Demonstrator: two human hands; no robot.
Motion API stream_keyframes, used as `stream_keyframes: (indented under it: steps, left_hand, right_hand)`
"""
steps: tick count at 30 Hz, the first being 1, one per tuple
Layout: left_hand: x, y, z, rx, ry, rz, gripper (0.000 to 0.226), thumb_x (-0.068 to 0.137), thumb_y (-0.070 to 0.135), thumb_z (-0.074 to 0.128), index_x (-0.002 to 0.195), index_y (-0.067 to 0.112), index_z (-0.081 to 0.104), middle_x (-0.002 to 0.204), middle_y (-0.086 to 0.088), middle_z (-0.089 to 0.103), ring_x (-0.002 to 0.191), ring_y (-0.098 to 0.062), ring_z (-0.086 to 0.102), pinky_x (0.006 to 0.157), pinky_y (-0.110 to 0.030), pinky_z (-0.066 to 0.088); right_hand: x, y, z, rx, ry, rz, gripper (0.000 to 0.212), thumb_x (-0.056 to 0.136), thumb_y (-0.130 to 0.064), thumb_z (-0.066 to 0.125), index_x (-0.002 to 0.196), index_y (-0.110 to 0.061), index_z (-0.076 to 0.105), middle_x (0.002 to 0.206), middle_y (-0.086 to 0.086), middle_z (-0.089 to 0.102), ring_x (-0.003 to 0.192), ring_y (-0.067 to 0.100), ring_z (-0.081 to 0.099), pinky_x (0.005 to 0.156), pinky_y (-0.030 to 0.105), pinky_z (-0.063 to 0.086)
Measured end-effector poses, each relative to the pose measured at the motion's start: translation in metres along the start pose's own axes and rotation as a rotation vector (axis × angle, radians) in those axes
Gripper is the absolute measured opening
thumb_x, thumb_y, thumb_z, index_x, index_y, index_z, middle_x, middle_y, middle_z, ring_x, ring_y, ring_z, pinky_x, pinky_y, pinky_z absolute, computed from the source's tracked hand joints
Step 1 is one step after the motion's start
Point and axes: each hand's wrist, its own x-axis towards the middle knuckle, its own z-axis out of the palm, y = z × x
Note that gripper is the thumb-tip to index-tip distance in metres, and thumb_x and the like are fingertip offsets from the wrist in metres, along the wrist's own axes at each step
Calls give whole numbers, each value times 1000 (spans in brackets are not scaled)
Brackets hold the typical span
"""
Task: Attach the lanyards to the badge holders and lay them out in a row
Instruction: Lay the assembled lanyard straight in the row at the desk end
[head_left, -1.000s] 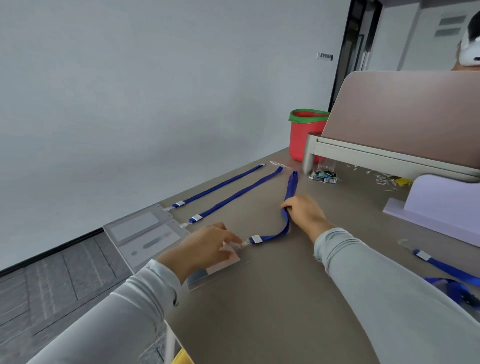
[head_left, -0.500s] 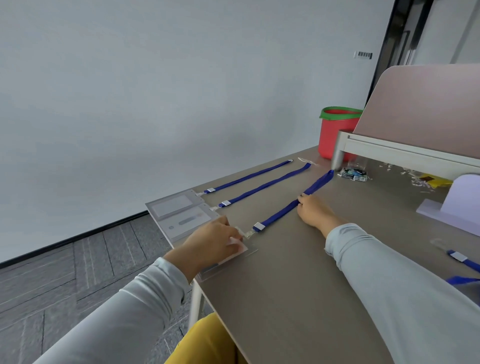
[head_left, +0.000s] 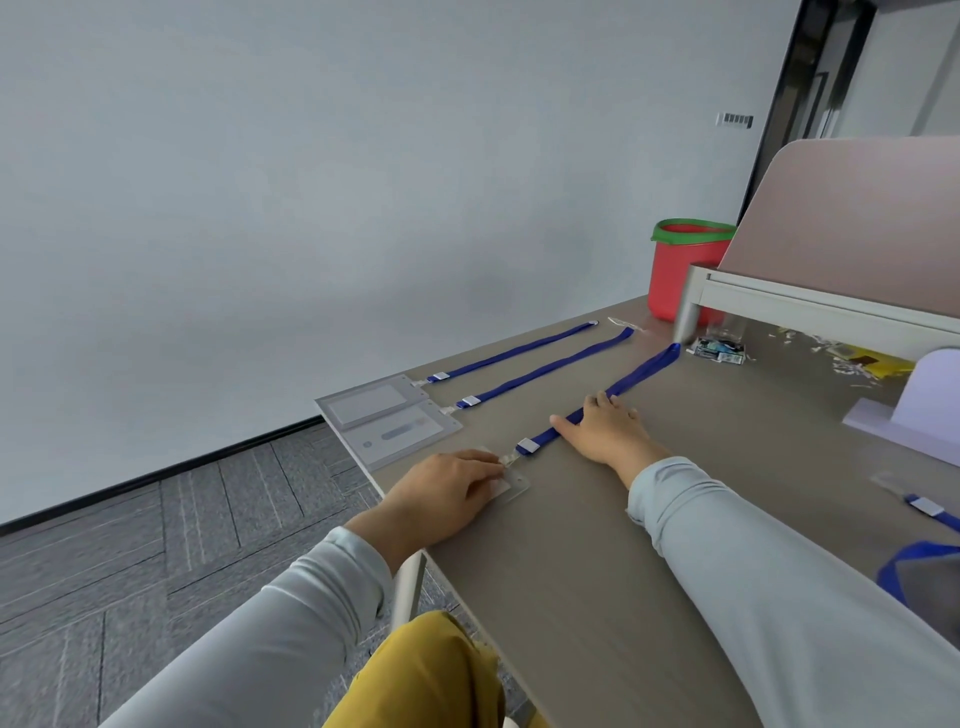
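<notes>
left sleeve: pale grey-white long sleeve, smooth fabric, cuff ending at the wrist
right sleeve: same pale grey-white fabric, soft folds near the cuff
left hand: bare, no glove, no ring seen
right hand: bare, no watch seen
trousers: mustard yellow

Three blue straps are seen on a brown table. A red bucket is topped with a green rim. Grey stripes are shown on the floor. Yellow trousers are worn.
</notes>
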Motion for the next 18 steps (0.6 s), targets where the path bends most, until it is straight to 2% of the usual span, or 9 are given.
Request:
stream_keyframes:
  steps: [4, 8, 18]
  left_hand:
    - [-3, -5, -5, -3, -52, 13, 38, 97, 33, 38, 132, 22, 49, 145, 6, 40, 131, -14, 39, 109, -31, 31]
    - [-1, -12, -9, -6, -65, 11, 38, 98, 28, 40, 133, 18, 48, 147, 4, 37, 134, -14, 36, 110, -25, 26]
    - [6, -27, -8, -51, -11, -33, 34, 96, 27, 46, 127, 17, 55, 141, 4, 46, 129, -12, 41, 109, -24, 29]
  right_hand:
    - [0, -3, -1, -33, -20, -4, 90, 85, -71, 25, 148, -8, 10, 158, 10, 7, 146, 27, 6, 116, 48, 12]
    - [3, -7, -2, -37, -30, 5, 91, 84, -73, 24, 148, -11, 9, 158, 7, 6, 146, 26, 4, 116, 52, 11]
    - [15, -13, 0, -19, -39, 23, 88, 86, -71, 23, 149, -12, 6, 159, 6, 2, 146, 25, 2, 116, 56, 7]
